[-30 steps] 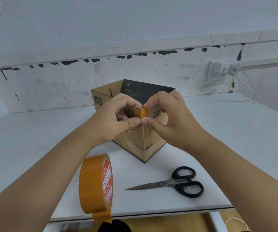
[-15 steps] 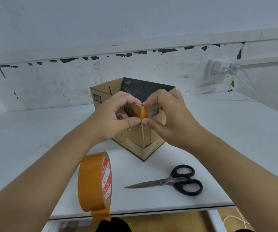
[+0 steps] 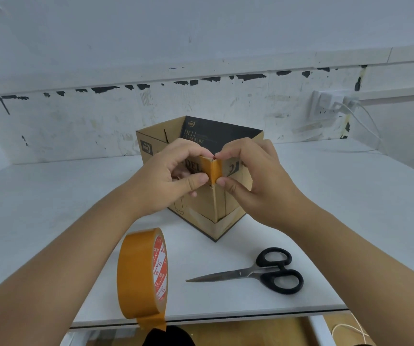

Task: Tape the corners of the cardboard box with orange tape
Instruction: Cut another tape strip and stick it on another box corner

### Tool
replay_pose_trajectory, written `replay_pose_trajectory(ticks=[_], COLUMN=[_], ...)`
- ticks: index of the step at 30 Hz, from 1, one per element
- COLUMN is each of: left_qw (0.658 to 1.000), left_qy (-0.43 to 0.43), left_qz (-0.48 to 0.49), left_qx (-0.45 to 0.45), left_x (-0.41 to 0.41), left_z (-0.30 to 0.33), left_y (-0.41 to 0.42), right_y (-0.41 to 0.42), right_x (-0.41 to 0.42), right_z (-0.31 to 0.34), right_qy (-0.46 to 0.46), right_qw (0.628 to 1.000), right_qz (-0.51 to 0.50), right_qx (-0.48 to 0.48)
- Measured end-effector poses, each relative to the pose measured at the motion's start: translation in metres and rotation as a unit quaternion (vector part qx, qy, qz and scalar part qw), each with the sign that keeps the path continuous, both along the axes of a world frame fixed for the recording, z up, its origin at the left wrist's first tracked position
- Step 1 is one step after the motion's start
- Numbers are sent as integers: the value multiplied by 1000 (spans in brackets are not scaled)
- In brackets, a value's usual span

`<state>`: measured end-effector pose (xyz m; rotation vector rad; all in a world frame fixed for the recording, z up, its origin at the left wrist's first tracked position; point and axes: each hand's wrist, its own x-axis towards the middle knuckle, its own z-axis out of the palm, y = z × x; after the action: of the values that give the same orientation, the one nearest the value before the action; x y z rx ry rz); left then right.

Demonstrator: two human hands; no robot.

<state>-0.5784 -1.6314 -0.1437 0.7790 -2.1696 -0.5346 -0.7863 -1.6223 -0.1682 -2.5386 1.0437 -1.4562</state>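
Orange tape (image 3: 213,172), thin and clingy, wraps the stiff, light box (image 3: 233,196) corner, pinched by left hand (image 3: 173,176) and right hand (image 3: 253,181) near the desk's (image 3: 51,208) middle.

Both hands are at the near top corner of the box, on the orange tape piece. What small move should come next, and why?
Probably slide both thumbs down and outward to smooth the tape piece flat. The left hand and right hand pinch it at the top corner of the cardboard box, and it already wraps the edge, so pressing it down seems all that is left here.
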Motion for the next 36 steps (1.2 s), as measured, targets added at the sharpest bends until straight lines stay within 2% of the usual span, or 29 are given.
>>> replay_pose_trajectory(ticks=[10, 21, 26, 32, 36], left_qw=[999, 999, 998, 994, 991], left_qy=[21, 35, 14, -78, -94], left_qz=[2, 21, 26, 79, 81], left_qx=[28, 35, 53, -23, -58], left_x=[-1, -7, -4, 12, 9], left_z=[3, 7, 11, 2, 0], left_y=[0, -2, 1, 2, -2], right_y=[4, 9, 14, 16, 14], right_x=[5, 11, 4, -10, -4], right_z=[8, 14, 18, 14, 6], right_qy=[-43, -82, -49, 60, 34], right_qw=[999, 995, 997, 997, 998], right_qz=[5, -14, -16, -29, -50], right_qx=[3, 48, 66, 26, 4])
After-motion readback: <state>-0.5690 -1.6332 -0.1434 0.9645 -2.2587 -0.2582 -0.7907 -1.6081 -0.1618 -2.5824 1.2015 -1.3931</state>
